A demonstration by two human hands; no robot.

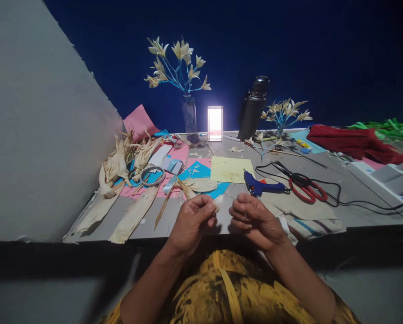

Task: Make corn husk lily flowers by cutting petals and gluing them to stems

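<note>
My left hand (195,220) is closed in a pinch near the table's front edge, with a small pale piece of corn husk (219,203) showing at its fingertips. A short gap away, my right hand (253,221) has its fingers curled together. A thin pale line shows by those fingertips, but I cannot make out what they hold. Just beyond the right hand lies a blue glue gun (264,186), with red-handled scissors (307,191) to its right. Dried corn husks (137,213) spread across the left side, one folded husk (197,184) close beyond my left hand.
A glass vase (189,119) of husk flowers, a bright light (215,122) and a dark thermos (254,108) stand along the blue wall. A grey tape roll (143,180) and yellow paper (231,169) lie mid-table. Black cable (339,193) runs right, below a red cloth (353,140).
</note>
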